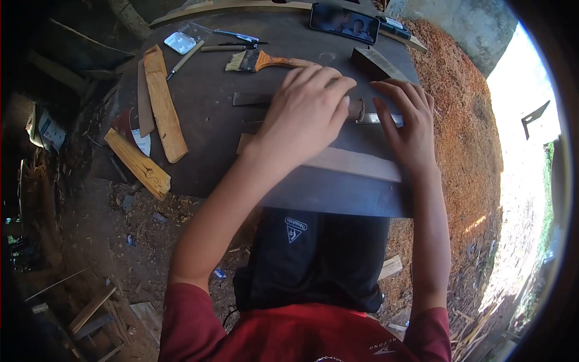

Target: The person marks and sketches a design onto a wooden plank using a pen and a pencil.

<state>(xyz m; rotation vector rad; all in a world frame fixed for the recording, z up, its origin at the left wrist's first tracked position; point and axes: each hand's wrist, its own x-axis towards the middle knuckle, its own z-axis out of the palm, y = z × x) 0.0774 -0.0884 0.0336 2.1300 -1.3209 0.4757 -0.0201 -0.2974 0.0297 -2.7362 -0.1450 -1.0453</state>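
My left hand (310, 108) is above the middle of the dark tabletop, fingers loosely bent and nothing visible between them. It partly covers a chisel (250, 99), whose flat blade sticks out to the left and whose handle end shows to the right. My right hand (410, 117) curves open at the table's right side, thumb and fingers apart. Close to its thumb lies a shiny flat metal piece (377, 119); its far end is hidden. A pale wooden strip (356, 163) lies nearer to me, partly under my left forearm.
Behind my hands lie a paintbrush (265, 61), a dark block (383, 64) and a phone (345, 24) propped up. Rough wood pieces (164, 108) and a carved piece (139, 163) sit at left, near small tools (186, 59). Sawdust (452, 96) is heaped at right.
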